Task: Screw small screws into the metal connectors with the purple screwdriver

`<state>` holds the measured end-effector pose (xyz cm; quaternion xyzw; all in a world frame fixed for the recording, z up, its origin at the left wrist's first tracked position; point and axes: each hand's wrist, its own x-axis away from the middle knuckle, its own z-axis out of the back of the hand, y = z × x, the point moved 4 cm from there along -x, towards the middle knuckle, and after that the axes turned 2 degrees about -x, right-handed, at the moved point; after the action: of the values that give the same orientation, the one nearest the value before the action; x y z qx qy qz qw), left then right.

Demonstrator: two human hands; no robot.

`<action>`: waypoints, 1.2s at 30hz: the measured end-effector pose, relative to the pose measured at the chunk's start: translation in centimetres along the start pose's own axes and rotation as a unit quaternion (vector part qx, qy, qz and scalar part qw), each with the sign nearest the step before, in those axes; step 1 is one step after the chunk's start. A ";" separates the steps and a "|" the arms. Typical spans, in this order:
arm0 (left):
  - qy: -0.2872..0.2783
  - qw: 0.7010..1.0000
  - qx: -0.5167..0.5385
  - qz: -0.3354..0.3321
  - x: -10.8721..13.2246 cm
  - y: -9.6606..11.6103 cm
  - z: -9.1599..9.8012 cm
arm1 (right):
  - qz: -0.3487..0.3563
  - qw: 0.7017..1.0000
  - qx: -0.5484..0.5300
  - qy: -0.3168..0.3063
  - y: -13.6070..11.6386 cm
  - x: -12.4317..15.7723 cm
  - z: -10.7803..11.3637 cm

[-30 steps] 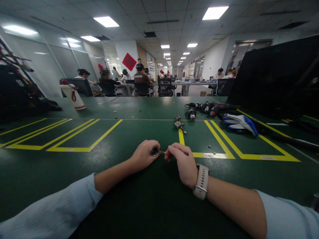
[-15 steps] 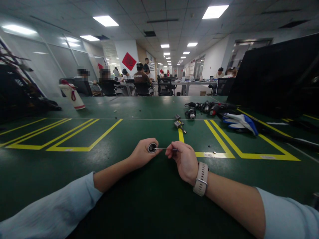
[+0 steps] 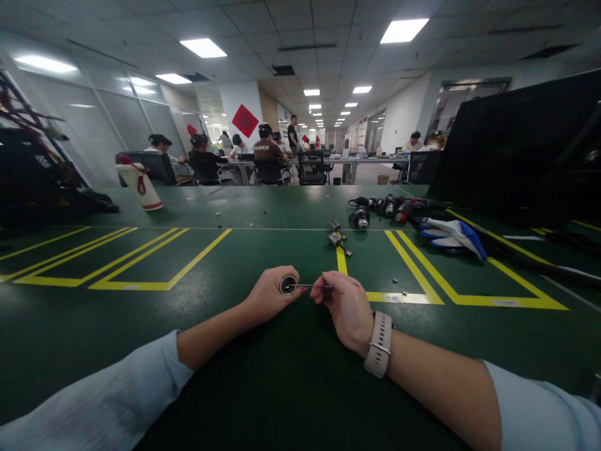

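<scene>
Clearly, a thin rod (image 3: 304, 286) stretches between the two hands (image 3: 267, 293) (image 3: 347, 307).

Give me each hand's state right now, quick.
Left hand: closed around a round, hollow part.
Right hand: closed, pinching a thin rod that points toward that part's open end.

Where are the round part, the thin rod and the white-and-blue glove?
Round part (image 3: 286, 285): head view, its open end.
Thin rod (image 3: 306, 285): head view, bare shaft.
Glove (image 3: 457, 232): head view, white fabric.
</scene>
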<state>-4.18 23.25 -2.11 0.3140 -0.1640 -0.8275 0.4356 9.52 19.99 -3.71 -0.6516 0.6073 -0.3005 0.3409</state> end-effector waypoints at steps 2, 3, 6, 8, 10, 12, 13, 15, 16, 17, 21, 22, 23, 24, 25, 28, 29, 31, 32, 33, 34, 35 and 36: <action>-0.002 1.000 0.003 0.002 0.0 0.1 0.0 | -0.005 1.000 -0.001 0.003 -0.1 0.0 0.0; -0.004 1.000 0.003 0.004 0.0 0.1 0.0 | -0.011 1.000 -0.005 0.009 -0.1 0.0 0.1; -0.014 1.000 -0.009 0.008 -0.1 0.0 -0.2 | -0.029 0.999 -0.027 0.030 0.0 0.0 0.2; -0.021 1.000 -0.018 0.013 -0.2 0.0 -0.3 | -0.039 0.997 -0.047 0.039 0.1 -0.1 0.2; -0.023 0.999 -0.025 0.018 -0.2 -0.1 -0.2 | -0.047 0.994 -0.078 0.057 -0.1 -0.4 0.3; -0.013 0.999 -0.029 0.018 -0.2 0.0 0.0 | -0.040 0.989 -0.116 0.081 -0.7 -0.7 0.4; -0.007 0.999 -0.030 0.016 -0.2 0.1 0.1 | -0.027 0.987 -0.128 0.089 -1.2 -1.0 0.5; 0.001 0.999 -0.028 0.017 -0.3 0.2 0.2 | 0.028 0.989 -0.119 0.086 -2.6 -1.7 0.7; 0.003 0.999 -0.023 0.024 -0.5 0.2 0.1 | 0.069 0.990 -0.091 0.078 -3.2 -2.0 0.8; 0.003 0.999 -0.015 0.036 -0.8 0.2 -0.1 | 0.112 0.990 -0.051 0.072 -3.8 -2.3 1.0; -0.017 0.998 0.014 0.052 -2.6 0.8 -1.9 | 0.202 0.968 0.131 0.067 -4.2 -3.2 2.0; -0.023 0.999 0.015 0.042 -3.2 1.1 -2.5 | 0.197 0.964 0.166 0.069 -3.9 -3.4 2.3; -0.034 0.999 0.014 0.027 -3.7 1.5 -3.1 | 0.186 0.961 0.193 0.070 -3.6 -3.6 2.6; -0.045 0.999 0.013 0.009 -4.2 1.8 -3.6 | 0.175 0.959 0.210 0.072 -3.3 -3.8 2.8; -0.055 0.998 0.013 -0.007 -4.5 2.1 -4.0 | 0.166 0.959 0.218 0.077 -3.2 -4.0 3.1; -0.085 0.996 0.007 -0.027 -4.5 2.6 -4.6 | 0.159 0.959 0.211 0.104 -3.6 -4.3 3.8; -0.093 0.995 0.005 -0.027 -4.3 2.7 -4.5 | 0.165 0.958 0.208 0.111 -4.0 -4.5 4.0; -0.101 0.994 0.004 -0.029 -3.7 3.2 -4.4 | 0.180 0.955 0.204 0.119 -4.7 -4.8 4.4; -0.103 0.994 0.002 -0.036 -3.3 3.6 -4.4 | 0.185 0.954 0.200 0.124 -4.9 -5.0 4.7; -0.108 0.993 -0.003 -0.046 -3.0 4.1 -4.4 | 0.185 0.954 0.193 0.134 -5.1 -5.1 4.9; -0.114 0.992 -0.012 -0.060 -2.8 4.6 -4.6 | 0.182 0.955 0.184 0.146 -5.1 -5.2 5.1; -0.120 0.990 -0.025 -0.073 -2.6 5.3 -4.8 | 0.174 0.957 0.173 0.157 -5.1 -5.4 5.3; -0.127 0.987 -0.041 -0.086 -2.5 5.9 -5.1 | 0.168 0.958 0.163 0.164 -5.0 -5.4 5.4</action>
<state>3.92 22.01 -1.79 0.2015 -0.1564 -0.9009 0.3512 16.37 25.98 -2.71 -0.4175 0.6981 -0.4372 0.3837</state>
